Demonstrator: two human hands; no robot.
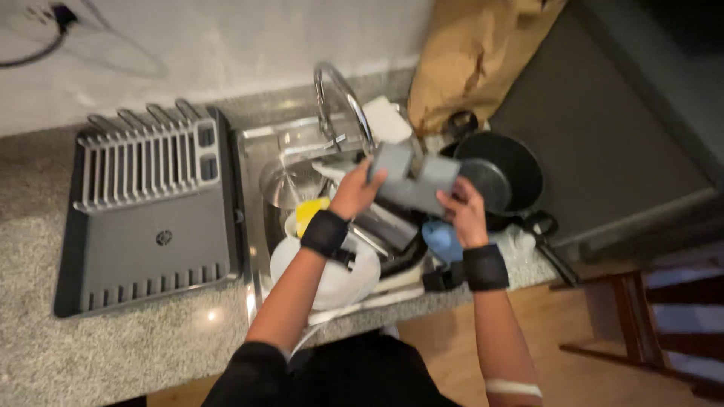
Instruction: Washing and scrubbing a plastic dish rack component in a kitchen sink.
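A grey holder (413,179) is held above the sink (253,162) at centre frame, its long axis running from upper left to lower right. The left hand (354,192) is clasped on its left end and the right hand (462,212) on its lower right edge, both equally near. Below are piled a white bowl (335,275) and a yellow sponge (309,211). The rack (147,207) is seen at left on the desk (113,354), the pan (513,169) at right, the tap (339,98) just behind.

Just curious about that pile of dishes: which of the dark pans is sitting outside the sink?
The black frying pan right of the sink, on the counter beside the brown paper bag; the other dark pan lies inside the sink among dishes.
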